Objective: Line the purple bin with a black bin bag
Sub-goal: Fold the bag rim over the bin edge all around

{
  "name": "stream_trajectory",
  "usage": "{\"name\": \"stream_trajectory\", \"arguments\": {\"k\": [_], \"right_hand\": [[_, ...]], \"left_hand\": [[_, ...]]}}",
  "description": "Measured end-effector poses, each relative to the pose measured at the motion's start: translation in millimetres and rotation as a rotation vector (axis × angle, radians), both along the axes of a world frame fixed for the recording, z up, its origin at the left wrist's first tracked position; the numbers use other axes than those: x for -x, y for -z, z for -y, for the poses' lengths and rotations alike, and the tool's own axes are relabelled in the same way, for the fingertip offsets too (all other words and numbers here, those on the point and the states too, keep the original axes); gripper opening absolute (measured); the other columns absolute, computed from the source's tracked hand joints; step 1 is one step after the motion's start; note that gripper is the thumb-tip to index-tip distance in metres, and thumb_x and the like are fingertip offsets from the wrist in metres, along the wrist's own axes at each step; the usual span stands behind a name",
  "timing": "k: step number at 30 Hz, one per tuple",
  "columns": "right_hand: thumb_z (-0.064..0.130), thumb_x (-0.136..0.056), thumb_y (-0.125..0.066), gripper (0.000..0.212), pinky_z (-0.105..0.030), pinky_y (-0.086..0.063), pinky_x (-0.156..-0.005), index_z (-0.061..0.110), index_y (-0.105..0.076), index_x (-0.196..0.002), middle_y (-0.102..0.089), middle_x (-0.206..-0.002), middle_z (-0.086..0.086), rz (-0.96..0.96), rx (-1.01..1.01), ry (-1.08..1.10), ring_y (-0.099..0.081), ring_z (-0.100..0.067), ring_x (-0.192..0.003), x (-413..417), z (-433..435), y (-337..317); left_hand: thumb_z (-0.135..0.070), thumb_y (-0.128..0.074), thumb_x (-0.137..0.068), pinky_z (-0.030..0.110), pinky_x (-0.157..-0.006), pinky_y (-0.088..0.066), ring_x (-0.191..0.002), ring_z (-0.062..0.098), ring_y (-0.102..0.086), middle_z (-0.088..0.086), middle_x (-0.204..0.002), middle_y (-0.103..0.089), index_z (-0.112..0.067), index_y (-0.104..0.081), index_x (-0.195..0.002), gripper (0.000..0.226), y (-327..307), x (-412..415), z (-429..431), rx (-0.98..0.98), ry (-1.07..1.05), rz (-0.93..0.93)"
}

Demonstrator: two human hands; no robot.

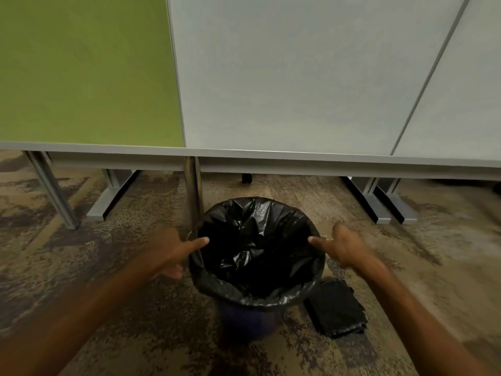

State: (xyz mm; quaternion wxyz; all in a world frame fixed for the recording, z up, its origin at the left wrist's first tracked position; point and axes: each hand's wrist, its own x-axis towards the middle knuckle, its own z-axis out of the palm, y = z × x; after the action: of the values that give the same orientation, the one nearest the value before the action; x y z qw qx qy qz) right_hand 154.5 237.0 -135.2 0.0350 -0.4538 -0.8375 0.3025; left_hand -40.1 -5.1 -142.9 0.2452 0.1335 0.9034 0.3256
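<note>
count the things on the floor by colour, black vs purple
black: 2, the bin bag lining the bin and the folded stack of bags to its right
purple: 1, the bin
total: 3

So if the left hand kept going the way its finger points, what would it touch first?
Probably the black bin bag: the left hand points right across the purple bin's mouth, fingertip already at the bag-covered rim. Depth is unclear; it might pass just above.
</note>
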Motion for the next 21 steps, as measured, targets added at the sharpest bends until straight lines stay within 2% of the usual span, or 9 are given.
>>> {"name": "stream_trajectory", "arguments": {"k": [2, 5, 8, 11, 13, 16, 19, 21], "right_hand": [[0.035, -0.09, -0.062, 0.042, -0.036, -0.058, -0.069, 0.007, -0.046, -0.117, -0.047, -0.089, -0.001, 0.014, 0.083, 0.038, -0.055, -0.018, -0.08, -7, 4, 9], [0.024, -0.088, -0.066, 0.032, -0.041, -0.061, -0.062, 0.008, -0.044, -0.104, -0.053, -0.089, -0.005, -0.023, 0.26, 0.099, -0.065, -0.027, -0.082, -11, 6, 22], [0.012, -0.086, -0.068, 0.036, -0.038, -0.059, -0.051, -0.002, -0.047, -0.112, -0.061, -0.104, -0.019, -0.097, 0.478, 0.166, -0.071, -0.033, -0.072, -10, 8, 32], [0.0, -0.088, -0.06, 0.034, -0.038, -0.058, -0.051, -0.006, -0.05, -0.12, -0.063, -0.11, -0.024, -0.238, 0.673, 0.208, -0.07, -0.035, -0.081, -9, 10, 38], [-0.004, -0.089, -0.056, 0.031, -0.038, -0.058, -0.05, -0.007, -0.051, -0.12, -0.064, -0.107, -0.023, -0.296, 0.72, 0.224, -0.07, -0.034, -0.08, -8, 8, 42], [-0.006, -0.089, -0.054, 0.027, -0.036, -0.057, -0.049, -0.006, -0.052, -0.117, -0.065, -0.105, -0.022, -0.337, 0.741, 0.244, -0.071, -0.032, -0.077, -9, 7, 45], [-0.008, -0.09, -0.051, 0.016, -0.033, -0.056, -0.043, -0.003, -0.055, -0.105, -0.065, -0.097, -0.02, -0.355, 0.748, 0.272, -0.067, -0.031, -0.078, -7, 8, 47], [-0.008, -0.091, -0.05, 0.016, -0.032, -0.056, -0.043, -0.001, -0.055, -0.105, -0.065, -0.097, -0.018, -0.348, 0.748, 0.3, -0.067, -0.03, -0.08, -5, 8, 49]], "left_hand": [[-0.039, -0.068, -0.08, 0.029, -0.048, -0.057, -0.066, 0.025, -0.069, 0.012, -0.074, -0.061, -0.003, -0.054, -0.113, 0.051, 1, -5, 0, -0.075, -0.049, 0.142], [-0.02, -0.07, -0.081, 0.028, -0.043, -0.056, -0.072, 0.027, -0.068, 0.016, -0.083, -0.064, 0.0, -0.053, -0.121, 0.048, 5, -10, -1, -0.158, -0.092, 0.325], [0.0, -0.067, -0.081, 0.035, -0.056, -0.058, -0.083, 0.032, -0.066, 0.026, -0.104, -0.065, 0.007, -0.05, -0.124, 0.047, 10, -8, 4, -0.262, -0.136, 0.397], [0.003, -0.068, -0.078, 0.04, -0.075, -0.056, -0.083, 0.032, -0.066, 0.025, -0.099, -0.066, 0.008, -0.056, -0.117, 0.041, 11, -10, 11, -0.29, -0.156, 0.465], [0.002, -0.069, -0.077, 0.041, -0.081, -0.054, -0.091, 0.033, -0.065, 0.026, -0.111, -0.065, 0.008, -0.058, -0.114, 0.039, 12, -10, 11, -0.293, -0.17, 0.476], [0.002, -0.068, -0.079, 0.039, -0.078, -0.054, -0.09, 0.031, -0.063, 0.026, -0.118, -0.061, 0.007, -0.057, -0.114, 0.037, 15, -11, 9, -0.316, -0.192, 0.467], [0.003, -0.067, -0.079, 0.035, -0.068, -0.053, -0.083, 0.027, -0.063, 0.023, -0.109, -0.065, 0.005, -0.06, -0.105, 0.027, 22, -10, 4, -0.338, -0.238, 0.445], [0.002, -0.067, -0.079, 0.034, -0.061, -0.054, -0.082, 0.026, -0.065, 0.021, -0.103, -0.066, 0.004, -0.061, -0.1, 0.022, 24, -10, 2, -0.342, -0.287, 0.427]]}}
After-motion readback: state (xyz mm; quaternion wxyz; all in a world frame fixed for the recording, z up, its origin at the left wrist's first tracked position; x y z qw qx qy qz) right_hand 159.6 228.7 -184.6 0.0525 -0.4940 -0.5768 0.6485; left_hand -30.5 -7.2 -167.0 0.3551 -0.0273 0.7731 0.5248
